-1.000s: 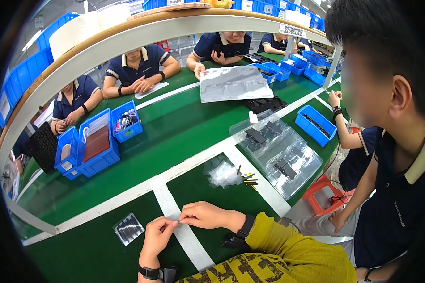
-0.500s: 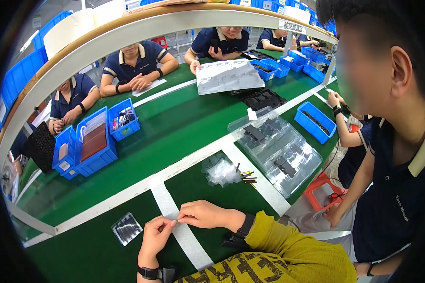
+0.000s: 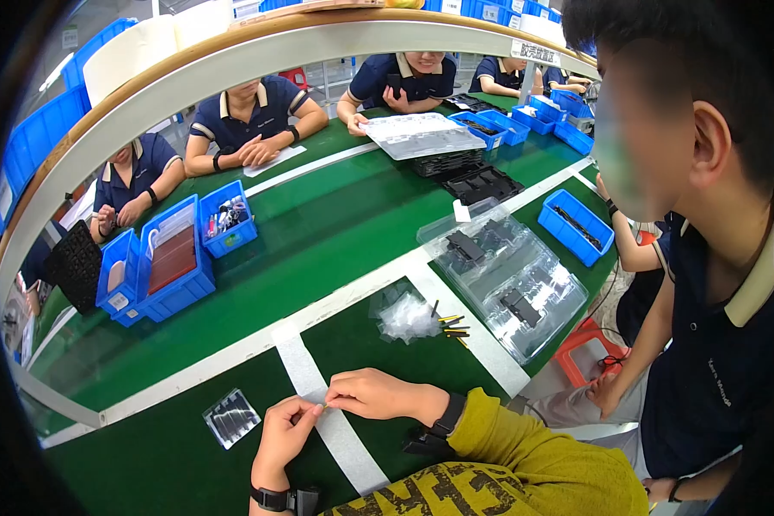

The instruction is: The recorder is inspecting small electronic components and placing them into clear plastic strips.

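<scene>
My left hand (image 3: 285, 430) and my right hand (image 3: 374, 394) meet over the white strip (image 3: 353, 447) on the green table. Thumb and fingers of each are pinched together, the fingertips almost touching. A tiny sliver seems to sit between them, too small to name. Left of my left hand lies a small clear packet (image 3: 231, 419) with dark strips in it. Farther off, beyond my right hand, is a heap of crumpled clear film pieces (image 3: 408, 318). Several short black and yellow strips (image 3: 456, 330) are scattered at its right side.
Clear plastic trays (image 3: 512, 279) holding black parts lie to the right, near a blue bin (image 3: 576, 225). More blue bins (image 3: 176, 267) stand at left. A white rail (image 3: 318, 39) arches overhead. One person (image 3: 705, 284) is close at my right; others sit across, one holding a pale tray (image 3: 417, 136).
Across the table, the pale tray has tipped flatter over a dark stack. The person at my right has leaned slightly left. My hands keep their pinch, almost unmoved.
</scene>
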Available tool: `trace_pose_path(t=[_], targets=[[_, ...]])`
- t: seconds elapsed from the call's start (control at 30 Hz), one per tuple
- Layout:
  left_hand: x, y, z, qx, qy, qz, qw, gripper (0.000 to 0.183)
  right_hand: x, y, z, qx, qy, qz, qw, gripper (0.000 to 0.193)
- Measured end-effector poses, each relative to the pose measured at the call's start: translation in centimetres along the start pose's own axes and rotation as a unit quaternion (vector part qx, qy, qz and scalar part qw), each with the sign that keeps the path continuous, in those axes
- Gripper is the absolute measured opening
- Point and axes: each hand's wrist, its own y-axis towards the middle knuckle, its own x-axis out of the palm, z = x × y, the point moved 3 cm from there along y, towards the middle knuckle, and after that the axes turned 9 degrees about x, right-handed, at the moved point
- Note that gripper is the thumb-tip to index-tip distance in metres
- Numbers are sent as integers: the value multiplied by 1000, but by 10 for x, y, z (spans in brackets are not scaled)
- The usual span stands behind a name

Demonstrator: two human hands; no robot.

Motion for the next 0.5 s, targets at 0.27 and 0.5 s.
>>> trace_pose_path(t=[0.27, 0.5], targets=[[1, -1, 1, -9, -35, -19, 999, 14, 1, 0, -1, 4, 31, -20, 999, 11], [0, -2, 2, -8, -35, -27, 999, 12, 0, 0, -2, 9, 38, -28, 999, 11]])
